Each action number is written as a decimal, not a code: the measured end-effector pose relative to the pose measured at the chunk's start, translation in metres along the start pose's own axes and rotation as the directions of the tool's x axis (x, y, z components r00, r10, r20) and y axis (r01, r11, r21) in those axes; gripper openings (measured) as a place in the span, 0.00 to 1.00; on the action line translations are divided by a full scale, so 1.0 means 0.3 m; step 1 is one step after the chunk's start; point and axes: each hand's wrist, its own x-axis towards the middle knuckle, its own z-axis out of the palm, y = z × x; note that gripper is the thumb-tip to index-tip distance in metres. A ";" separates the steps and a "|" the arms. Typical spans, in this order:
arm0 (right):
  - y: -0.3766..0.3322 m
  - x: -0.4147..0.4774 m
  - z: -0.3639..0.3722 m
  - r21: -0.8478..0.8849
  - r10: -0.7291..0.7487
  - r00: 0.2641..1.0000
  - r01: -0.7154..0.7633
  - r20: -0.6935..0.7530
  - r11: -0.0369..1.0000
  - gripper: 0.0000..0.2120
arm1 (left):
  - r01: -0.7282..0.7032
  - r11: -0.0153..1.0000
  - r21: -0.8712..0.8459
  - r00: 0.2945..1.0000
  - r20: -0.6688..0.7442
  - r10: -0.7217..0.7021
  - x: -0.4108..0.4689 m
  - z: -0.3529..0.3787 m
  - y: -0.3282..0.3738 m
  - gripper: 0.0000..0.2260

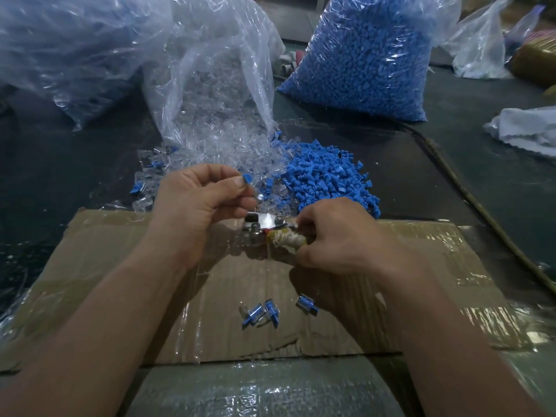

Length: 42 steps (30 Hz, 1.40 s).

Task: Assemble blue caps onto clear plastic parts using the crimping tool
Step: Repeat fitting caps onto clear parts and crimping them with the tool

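Observation:
My left hand (195,203) pinches a clear plastic part with a blue cap (248,179) between thumb and fingers, just above the metal head of the crimping tool (264,225). My right hand (334,236) grips the tool's string-wrapped handle (287,240). Beyond the hands lie a heap of loose blue caps (328,179) and a spill of clear plastic parts (216,152). Several assembled pieces (264,313) lie on the cardboard sheet (120,266) below the hands.
An open clear bag of clear parts (210,85) stands behind the spill. A full bag of blue caps (367,58) sits at back right, another bag (66,46) at back left. A cable (469,194) runs down the right side. Crumpled plastic (526,130) lies at far right.

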 end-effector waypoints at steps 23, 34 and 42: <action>-0.003 0.003 0.027 0.158 0.019 0.962 0.025 -0.272 0.987 0.11 | -0.085 0.996 -0.040 0.996 -0.038 0.084 -0.014 0.031 -0.014 0.05; -0.008 0.003 0.025 0.140 -0.015 0.974 0.048 -0.226 0.989 0.12 | -0.103 0.994 -0.040 0.995 -0.021 0.102 -0.022 0.039 -0.014 0.03; -0.019 -0.002 0.020 0.195 -0.020 0.968 0.071 -0.251 0.978 0.14 | -0.141 0.990 0.006 0.989 -0.040 0.141 -0.029 0.052 -0.015 0.07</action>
